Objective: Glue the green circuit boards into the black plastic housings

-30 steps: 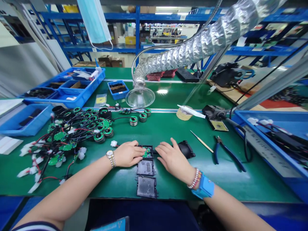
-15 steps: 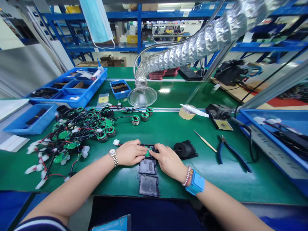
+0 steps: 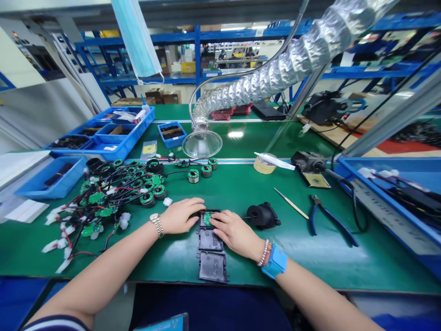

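Observation:
A small green circuit board (image 3: 207, 218) lies in a black plastic housing (image 3: 216, 212) in front of me. My right hand (image 3: 237, 232) reaches over the housing from the right, its bent fingertips on the board. At the housing's left edge is my left hand (image 3: 181, 216), fingers stretched out and thumb apart; whether it bears on the housing is hard to see. Two flat black plastic covers (image 3: 211, 240) (image 3: 212, 265) lie in a column nearer to me. A black round part (image 3: 262, 215) sits right of my right hand, with a cable running toward the housing.
Wired circuit boards (image 3: 103, 197) are heaped on the left, near blue bins (image 3: 117, 149). Pliers (image 3: 322, 216) and a wooden-handled pointed tool (image 3: 291, 202) lie on the right, with a tape roll (image 3: 264, 165) behind. A foil duct's clear hood (image 3: 202, 145) hangs over the bench.
My left hand has drawn slightly left, its fingers off the circuit board and straighter. My right hand has shifted a little left over the housing. The camera view has tilted slightly.

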A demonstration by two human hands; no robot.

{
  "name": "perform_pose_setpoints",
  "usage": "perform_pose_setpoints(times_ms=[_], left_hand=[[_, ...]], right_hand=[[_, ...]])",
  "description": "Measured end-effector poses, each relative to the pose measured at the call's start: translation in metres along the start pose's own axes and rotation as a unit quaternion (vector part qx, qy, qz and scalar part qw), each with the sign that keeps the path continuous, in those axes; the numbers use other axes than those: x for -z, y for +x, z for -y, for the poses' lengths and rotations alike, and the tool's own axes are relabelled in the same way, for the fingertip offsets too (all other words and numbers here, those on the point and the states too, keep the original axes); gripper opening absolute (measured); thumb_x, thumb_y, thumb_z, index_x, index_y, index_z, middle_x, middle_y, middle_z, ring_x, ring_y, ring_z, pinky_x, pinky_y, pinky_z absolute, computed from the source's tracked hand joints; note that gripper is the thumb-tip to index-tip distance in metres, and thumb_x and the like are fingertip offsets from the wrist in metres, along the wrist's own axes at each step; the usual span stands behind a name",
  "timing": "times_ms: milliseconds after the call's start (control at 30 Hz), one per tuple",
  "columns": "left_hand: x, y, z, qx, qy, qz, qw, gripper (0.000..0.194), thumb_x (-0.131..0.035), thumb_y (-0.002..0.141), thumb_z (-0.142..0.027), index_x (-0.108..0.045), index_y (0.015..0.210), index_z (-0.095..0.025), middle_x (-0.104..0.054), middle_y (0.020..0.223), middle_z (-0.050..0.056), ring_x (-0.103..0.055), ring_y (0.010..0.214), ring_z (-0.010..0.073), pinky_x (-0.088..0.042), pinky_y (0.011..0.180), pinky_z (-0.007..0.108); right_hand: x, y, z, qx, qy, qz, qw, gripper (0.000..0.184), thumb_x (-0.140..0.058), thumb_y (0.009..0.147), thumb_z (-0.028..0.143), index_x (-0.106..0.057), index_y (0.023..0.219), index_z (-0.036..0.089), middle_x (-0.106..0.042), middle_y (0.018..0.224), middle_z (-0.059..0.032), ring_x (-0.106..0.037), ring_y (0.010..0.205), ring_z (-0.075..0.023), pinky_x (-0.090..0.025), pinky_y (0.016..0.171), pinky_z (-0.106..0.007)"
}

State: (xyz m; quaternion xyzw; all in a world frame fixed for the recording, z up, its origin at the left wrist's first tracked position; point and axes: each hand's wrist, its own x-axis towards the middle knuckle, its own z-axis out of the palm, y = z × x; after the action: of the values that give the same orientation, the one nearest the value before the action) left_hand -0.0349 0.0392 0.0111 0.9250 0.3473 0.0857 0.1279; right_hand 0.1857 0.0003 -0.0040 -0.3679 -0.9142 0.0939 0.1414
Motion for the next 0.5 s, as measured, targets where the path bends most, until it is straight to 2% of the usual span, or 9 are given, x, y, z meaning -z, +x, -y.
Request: perform_pose_setpoints(times_ms=[67,167,333,500], left_hand=[[0.0,-0.004,0.002,0.059,-0.008,-0.007,0.998,0.035,-0.046,0.08,-0.015,-0.047,0.114,-0.019,-0.054,0.117,0.007,-0.055,0.099,0.0188,-0.046,0.084,0.031],[-0.001,-0.006,0.006,0.112,-0.011,-0.008,0.994,0.026,-0.047,0.08,-0.014,-0.049,0.105,-0.017,-0.061,0.1,0.006,-0.059,0.085,0.018,-0.048,0.074,0.03],[0.001,-0.004,0.01,0.117,-0.013,0.003,0.993,0.009,-0.05,0.081,-0.019,-0.056,0.088,-0.017,-0.065,0.083,0.003,-0.06,0.075,0.0169,-0.047,0.067,0.026],[0.005,-0.005,0.012,0.105,-0.034,0.015,0.994,0.018,-0.045,0.085,-0.02,-0.062,0.082,-0.017,-0.067,0.085,0.003,-0.061,0.078,0.0155,-0.046,0.071,0.024]], right_hand=[[-0.001,0.0,0.002,0.0,-0.003,-0.013,1.0,0.027,-0.039,0.09,0.027,-0.059,0.106,0.017,-0.058,0.109,-0.0079,-0.047,0.095,-0.0185,-0.041,0.085,-0.036],[-0.002,0.001,0.005,-0.008,-0.014,-0.016,1.0,0.026,-0.041,0.09,0.027,-0.06,0.102,0.016,-0.059,0.107,-0.0076,-0.047,0.095,-0.0194,-0.04,0.086,-0.037],[-0.002,0.001,0.006,-0.01,-0.02,-0.014,1.0,0.025,-0.042,0.089,0.026,-0.06,0.101,0.016,-0.06,0.103,-0.0074,-0.047,0.092,-0.0195,-0.041,0.085,-0.036],[-0.004,0.001,0.007,-0.01,-0.023,-0.021,0.999,0.023,-0.042,0.088,0.025,-0.06,0.1,0.016,-0.06,0.102,-0.0077,-0.047,0.092,-0.0194,-0.04,0.085,-0.036]])
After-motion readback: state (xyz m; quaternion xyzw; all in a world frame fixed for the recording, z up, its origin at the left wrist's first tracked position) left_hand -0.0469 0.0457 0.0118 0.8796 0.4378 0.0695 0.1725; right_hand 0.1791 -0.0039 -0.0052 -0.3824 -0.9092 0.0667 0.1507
